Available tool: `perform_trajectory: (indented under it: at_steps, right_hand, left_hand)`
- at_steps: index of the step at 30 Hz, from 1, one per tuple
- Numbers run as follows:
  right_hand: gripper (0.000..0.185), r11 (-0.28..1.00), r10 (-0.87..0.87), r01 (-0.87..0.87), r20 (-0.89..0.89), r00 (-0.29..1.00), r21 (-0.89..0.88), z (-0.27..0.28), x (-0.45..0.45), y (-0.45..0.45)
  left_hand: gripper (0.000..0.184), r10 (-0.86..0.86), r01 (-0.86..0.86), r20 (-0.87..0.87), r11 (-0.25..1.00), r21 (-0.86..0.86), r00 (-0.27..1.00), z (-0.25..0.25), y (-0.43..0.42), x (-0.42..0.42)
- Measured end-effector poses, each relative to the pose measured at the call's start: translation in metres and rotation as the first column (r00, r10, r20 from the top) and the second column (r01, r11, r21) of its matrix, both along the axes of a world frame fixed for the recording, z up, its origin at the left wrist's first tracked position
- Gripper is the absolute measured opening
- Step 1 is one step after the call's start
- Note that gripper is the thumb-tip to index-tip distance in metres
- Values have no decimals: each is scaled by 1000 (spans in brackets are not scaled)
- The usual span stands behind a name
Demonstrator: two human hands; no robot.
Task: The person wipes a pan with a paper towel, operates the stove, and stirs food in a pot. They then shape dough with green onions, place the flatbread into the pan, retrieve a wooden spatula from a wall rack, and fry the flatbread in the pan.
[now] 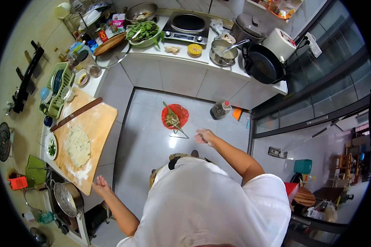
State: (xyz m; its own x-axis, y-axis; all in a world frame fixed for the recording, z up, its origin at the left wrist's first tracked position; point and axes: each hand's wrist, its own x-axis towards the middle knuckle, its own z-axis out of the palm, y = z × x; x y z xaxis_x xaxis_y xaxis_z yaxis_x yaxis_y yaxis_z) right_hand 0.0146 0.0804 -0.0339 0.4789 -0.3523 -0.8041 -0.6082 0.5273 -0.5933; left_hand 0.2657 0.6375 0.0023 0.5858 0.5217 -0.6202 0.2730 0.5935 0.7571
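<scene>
Wooden board (102, 126) with dough (77, 146), rolling pin (76, 115)

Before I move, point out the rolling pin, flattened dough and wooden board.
Rolling pin (76, 114), head view, middle of its shaft.
Flattened dough (77, 146), head view, centre of its top.
Wooden board (101, 124), head view, bare wood beside the dough.

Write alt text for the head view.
A person in a white shirt has their left hand beside a wooden board holding flattened dough and a rolling pin; their right hand is out over the floor. A counter ahead holds greens and a black pan.
</scene>
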Motion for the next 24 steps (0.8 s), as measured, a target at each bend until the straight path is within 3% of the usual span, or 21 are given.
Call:
perform_trajectory:
  at_steps: [2,4,9,14,15,19,24]
  right_hand:
    - [36,998,-64,64,8,998,-14,-3,-25,-41]
    - [36,991,-126,126,-4,992,-42,-15,-43,-82]
    - [35,960,-278,280,88,957,-15,9,-42,-156]
    - [37,908,-420,407,236,876,104,24,-9,-209]
    - [37,901,-434,422,237,869,103,32,0,-215]
    - [39,874,-485,475,268,833,105,45,28,-240]
    - [38,820,-561,568,296,773,69,49,56,-284]
  left_hand:
    - [49,-122,122,22,993,-2,992,-25,-53,-4]
    - [40,-200,200,16,971,-130,980,-41,-106,-5]
    - [27,-463,455,-35,881,-127,886,-6,-238,-10]
    - [28,-667,660,-25,741,-125,744,-5,-327,36]
    - [21,-698,690,-10,709,-143,716,0,-349,47]
    - [34,-854,852,54,509,-125,518,3,-445,91]
    - [34,-977,979,116,190,77,180,61,-593,103]
